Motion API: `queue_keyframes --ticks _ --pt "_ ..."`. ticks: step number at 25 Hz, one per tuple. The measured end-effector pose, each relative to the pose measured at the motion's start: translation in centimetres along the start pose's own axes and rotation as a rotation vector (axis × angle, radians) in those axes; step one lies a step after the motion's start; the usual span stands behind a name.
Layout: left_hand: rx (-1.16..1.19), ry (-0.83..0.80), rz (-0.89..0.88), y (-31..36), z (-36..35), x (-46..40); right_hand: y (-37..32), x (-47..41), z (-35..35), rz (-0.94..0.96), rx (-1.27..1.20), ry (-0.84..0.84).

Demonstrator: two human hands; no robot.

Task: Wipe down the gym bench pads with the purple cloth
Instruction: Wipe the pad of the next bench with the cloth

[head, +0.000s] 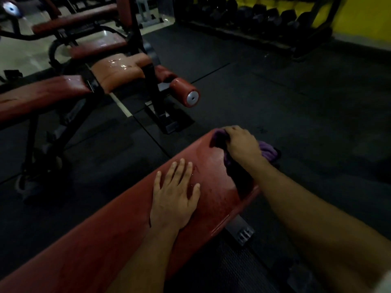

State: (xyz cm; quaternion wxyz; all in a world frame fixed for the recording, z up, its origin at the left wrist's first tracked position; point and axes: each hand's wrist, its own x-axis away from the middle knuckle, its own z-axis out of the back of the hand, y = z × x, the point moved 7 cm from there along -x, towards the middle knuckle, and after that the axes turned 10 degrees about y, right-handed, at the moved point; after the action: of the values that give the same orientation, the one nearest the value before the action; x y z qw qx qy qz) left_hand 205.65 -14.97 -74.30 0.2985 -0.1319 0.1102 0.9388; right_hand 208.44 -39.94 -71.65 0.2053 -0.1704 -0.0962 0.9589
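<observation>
A long red bench pad runs from the lower left up to the middle of the view, its far end shiny and wet. My left hand lies flat on the pad with straight, spread fingers. At the pad's far end my right hand grips the purple cloth, pressing it on the pad's top right edge. Part of the cloth bulges out to the right of the hand and part shows dark beneath it.
A second red bench stands at the left, with a wet orange seat pad and a roller pad. More benches stand behind it. A dumbbell rack lines the yellow back wall. Black rubber floor surrounds everything.
</observation>
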Motion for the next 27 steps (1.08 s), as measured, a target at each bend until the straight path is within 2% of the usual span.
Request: queue_keyframes --ticks 2,5,7,12,16,20,22,24,27 --pt "0.007 0.006 0.008 -0.1 0.0 -0.2 -1.9 -2.3 -1.2 -0.004 0.037 0.014" --pt "0.017 0.021 0.008 -0.3 0.2 0.1 -5.6 1.2 -0.8 0.259 -0.03 0.055" --pt "0.017 -0.01 0.02 -0.1 0.2 0.1 -5.4 5.9 0.1 0.351 -0.112 0.069" --pt "0.113 -0.217 -0.001 -0.9 2.8 2.0 -4.0 11.0 1.1 0.285 -0.078 -0.037" --pt "-0.031 -0.175 0.049 -5.7 6.1 9.7 -2.3 9.8 4.2 0.21 -0.176 0.066" --pt "-0.022 -0.082 0.088 -6.5 5.2 9.6 -1.9 14.1 2.5 0.016 0.067 -0.077" --pt "-0.006 -0.039 0.084 -6.7 4.9 9.9 -3.7 15.3 2.2 -0.116 0.053 -0.118" --pt "0.012 -0.013 0.083 -6.9 4.8 10.2 -8.0 16.9 3.1 -0.074 0.067 -0.027" --pt "0.039 0.033 0.072 -7.0 4.8 10.1 -15.3 22.8 3.1 0.191 0.045 0.054"
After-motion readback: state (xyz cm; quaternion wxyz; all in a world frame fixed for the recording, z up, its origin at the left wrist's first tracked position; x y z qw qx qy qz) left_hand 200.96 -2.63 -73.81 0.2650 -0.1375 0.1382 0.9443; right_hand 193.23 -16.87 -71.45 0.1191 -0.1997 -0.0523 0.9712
